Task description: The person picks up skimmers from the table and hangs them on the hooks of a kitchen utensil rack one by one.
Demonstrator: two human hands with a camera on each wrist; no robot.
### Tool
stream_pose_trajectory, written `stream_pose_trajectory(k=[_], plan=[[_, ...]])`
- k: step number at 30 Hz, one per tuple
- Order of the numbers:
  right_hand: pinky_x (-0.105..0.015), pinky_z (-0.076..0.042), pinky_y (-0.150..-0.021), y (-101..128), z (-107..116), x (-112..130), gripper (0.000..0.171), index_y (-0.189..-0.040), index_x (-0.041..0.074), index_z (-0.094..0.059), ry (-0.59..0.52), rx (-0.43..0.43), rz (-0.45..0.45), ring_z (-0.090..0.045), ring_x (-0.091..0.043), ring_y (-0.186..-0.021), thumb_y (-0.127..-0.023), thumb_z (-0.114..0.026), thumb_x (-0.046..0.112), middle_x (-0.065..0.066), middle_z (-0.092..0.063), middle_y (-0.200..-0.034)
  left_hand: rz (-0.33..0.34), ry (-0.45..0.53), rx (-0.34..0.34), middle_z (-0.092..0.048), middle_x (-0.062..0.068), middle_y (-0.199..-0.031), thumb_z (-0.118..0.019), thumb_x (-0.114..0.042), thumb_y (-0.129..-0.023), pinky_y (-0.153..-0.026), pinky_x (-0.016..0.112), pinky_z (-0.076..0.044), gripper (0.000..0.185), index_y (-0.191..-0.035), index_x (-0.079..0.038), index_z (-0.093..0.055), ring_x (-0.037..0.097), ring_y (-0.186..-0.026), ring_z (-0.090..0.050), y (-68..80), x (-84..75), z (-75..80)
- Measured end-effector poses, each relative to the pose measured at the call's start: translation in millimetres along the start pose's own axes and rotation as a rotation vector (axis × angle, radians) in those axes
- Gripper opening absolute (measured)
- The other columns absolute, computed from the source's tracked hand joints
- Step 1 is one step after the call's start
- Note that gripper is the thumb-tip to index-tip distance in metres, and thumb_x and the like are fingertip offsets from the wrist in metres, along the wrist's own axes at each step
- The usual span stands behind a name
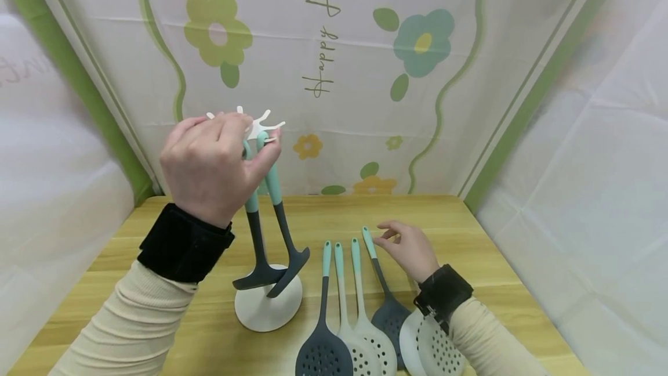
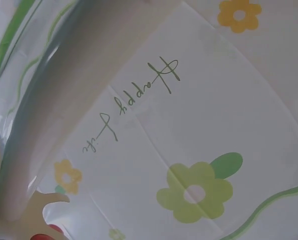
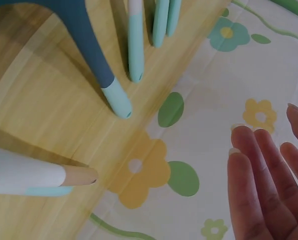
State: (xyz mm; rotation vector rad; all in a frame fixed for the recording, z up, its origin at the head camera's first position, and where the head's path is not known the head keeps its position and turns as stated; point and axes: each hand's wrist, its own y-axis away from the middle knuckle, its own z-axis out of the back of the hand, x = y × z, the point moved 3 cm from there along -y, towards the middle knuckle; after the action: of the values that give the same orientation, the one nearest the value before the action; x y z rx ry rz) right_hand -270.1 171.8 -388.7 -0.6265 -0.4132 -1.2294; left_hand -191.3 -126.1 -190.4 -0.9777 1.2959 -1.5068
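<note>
Flower-printed cloth (image 1: 355, 120), backing a wooden table (image 1: 417, 213); on the table, one white hooked stand (image 1: 268, 311), upright, two mint-handled dark utensils (image 1: 285, 228) hanging at its top, and beside it a row of utensils (image 1: 325, 347), several slotted, lying with handles toward the cloth. Left hand (image 1: 211, 158), grasping the stand's top by the hung handles; right hand (image 1: 409, 247), unclasped, fingers loosely bent, just beside the mint handle of a dark slotted turner (image 1: 390, 313).
</note>
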Motion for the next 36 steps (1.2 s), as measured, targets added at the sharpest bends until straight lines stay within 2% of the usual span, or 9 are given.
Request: stream_pose_trajectory(k=[5,10,15,20,36], plan=[[-0.030,-0.051,-0.064,2,2,-5,0.036,-0.122,0.010,-0.069,0.008,-0.005,-0.003,-0.067,-0.020,-0.081,-0.091,-0.070,0.027,-0.006,-0.073,-0.098,-0.006,0.021,0.005,-0.070,0.015,-0.068,-0.060,-0.035,-0.085,-0.076,0.051,-0.056,0.037,-0.078,0.000,-0.070,0.034,-0.064,-0.066,-0.6,0.7,0.2],[-0.029,-0.050,-0.061,3,4,-11,0.034,-0.121,0.009,-0.069,0.016,-0.010,-0.027,-0.068,-0.016,-0.077,-0.091,-0.069,0.025,-0.008,-0.073,-0.099,-0.008,0.040,0.011,-0.073,0.014,-0.073,-0.059,-0.035,-0.086,-0.075,0.051,-0.055,0.037,-0.080,0.000,-0.071,0.033,-0.066,-0.068,-0.9,1.4,0.6],[-0.028,-0.049,-0.057,3,6,-18,0.029,-0.120,0.009,-0.069,0.027,-0.015,-0.057,-0.067,-0.013,-0.072,-0.093,-0.066,0.019,-0.011,-0.073,-0.102,-0.009,0.055,0.017,-0.071,0.014,-0.070,-0.059,-0.036,-0.086,-0.072,0.052,-0.054,0.038,-0.079,0.000,-0.070,0.031,-0.063,-0.066,-1.3,2.3,0.9],[-0.028,-0.051,-0.059,6,9,-23,0.034,-0.124,0.007,-0.068,0.030,-0.019,-0.070,-0.068,-0.016,-0.075,-0.093,-0.066,0.019,-0.012,-0.073,-0.102,-0.011,0.061,0.013,-0.069,0.014,-0.067,-0.058,-0.036,-0.086,-0.070,0.051,-0.053,0.039,-0.078,0.000,-0.069,0.031,-0.060,-0.064,-1.2,3.2,1.1],[-0.027,-0.045,-0.055,13,9,-36,0.035,-0.121,0.005,-0.069,0.057,-0.026,-0.077,-0.063,-0.014,-0.070,-0.091,-0.069,0.022,-0.011,-0.074,-0.098,-0.010,0.084,0.013,-0.073,0.015,-0.073,-0.058,-0.036,-0.086,-0.073,0.051,-0.055,0.039,-0.081,0.000,-0.071,0.035,-0.066,-0.067,0.4,4.3,1.4]])
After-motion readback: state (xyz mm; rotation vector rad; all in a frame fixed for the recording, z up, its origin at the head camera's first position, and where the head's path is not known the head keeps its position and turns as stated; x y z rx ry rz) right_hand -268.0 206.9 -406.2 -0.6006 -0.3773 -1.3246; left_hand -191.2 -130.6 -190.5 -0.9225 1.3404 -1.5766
